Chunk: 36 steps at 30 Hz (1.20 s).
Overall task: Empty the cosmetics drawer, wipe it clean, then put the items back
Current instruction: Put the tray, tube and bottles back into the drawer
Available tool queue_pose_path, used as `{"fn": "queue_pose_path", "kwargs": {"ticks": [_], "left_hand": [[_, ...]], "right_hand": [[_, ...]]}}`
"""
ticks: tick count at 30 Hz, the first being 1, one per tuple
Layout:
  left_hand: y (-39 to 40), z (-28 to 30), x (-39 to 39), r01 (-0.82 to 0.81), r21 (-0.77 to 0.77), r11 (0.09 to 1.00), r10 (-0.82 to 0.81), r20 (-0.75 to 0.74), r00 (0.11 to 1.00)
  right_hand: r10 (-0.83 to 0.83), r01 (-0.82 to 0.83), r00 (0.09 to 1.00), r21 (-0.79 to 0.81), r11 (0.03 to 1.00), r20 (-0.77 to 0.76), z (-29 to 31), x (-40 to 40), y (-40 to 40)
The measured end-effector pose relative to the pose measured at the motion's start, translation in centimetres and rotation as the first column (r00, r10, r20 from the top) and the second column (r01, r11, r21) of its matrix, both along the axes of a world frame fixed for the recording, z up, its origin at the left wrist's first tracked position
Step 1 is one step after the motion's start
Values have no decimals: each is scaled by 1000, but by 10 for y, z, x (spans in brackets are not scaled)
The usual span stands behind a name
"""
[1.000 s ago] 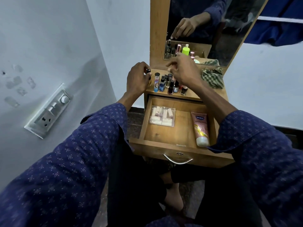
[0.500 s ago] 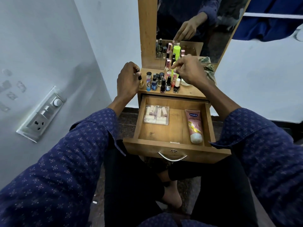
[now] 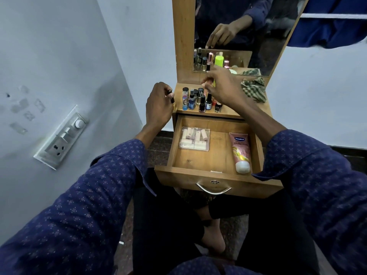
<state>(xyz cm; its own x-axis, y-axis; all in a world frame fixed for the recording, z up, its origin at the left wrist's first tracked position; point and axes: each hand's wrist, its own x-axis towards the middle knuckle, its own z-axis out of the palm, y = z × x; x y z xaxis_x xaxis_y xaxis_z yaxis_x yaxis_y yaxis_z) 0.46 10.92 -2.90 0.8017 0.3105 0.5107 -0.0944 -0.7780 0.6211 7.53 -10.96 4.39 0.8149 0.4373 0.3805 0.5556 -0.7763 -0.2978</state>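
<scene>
Reaching over the upright bottles point(image 3: 200, 100) at twelve o'clock on the table point(image 3: 234, 114), right hand point(image 3: 222, 86) fingers pinching a pink-capped item, left hand point(image 3: 158, 104) gripping a small amber bottle point(image 3: 173, 103); drawer point(image 3: 216, 153) at six o'clock.

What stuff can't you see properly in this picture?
- Head view: the small bottle in the left hand is mostly covered by its fingers.
- What the right hand pinches is hidden behind its fingers.
- Labels on the little bottles are too small to read.
- Pink tube: lower wording is blurred.
- The drawer front's right end is covered by the sleeve.
</scene>
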Motion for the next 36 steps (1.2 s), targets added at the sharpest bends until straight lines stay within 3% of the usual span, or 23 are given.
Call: {"fn": "queue_pose_path", "kwargs": {"ticks": [6, 10, 24, 31, 36], "left_hand": [[4, 7, 3, -1, -4, 1000, 1, 15, 1000], [5, 5, 4, 23, -12, 1000, -23, 24, 999], [-20, -13, -36, 56, -46, 997, -54, 60, 997], [-36, -41, -64, 196, -43, 980, -200, -113, 973], [-33, -54, -75, 266, 39, 963, -244, -290, 925]], "right_hand": [[114, -126, 986, -94, 988, -121, 16, 7, 30], [124, -142, 986, -162, 977, -114, 7, 6, 29], [206, -205, 970, 23, 978, -131, -18, -41, -19], [35, -20, 988, 103, 994, -147, -73, -78, -44], [-135, 146, 974, 48, 988, -183, -97, -81, -57]]}}
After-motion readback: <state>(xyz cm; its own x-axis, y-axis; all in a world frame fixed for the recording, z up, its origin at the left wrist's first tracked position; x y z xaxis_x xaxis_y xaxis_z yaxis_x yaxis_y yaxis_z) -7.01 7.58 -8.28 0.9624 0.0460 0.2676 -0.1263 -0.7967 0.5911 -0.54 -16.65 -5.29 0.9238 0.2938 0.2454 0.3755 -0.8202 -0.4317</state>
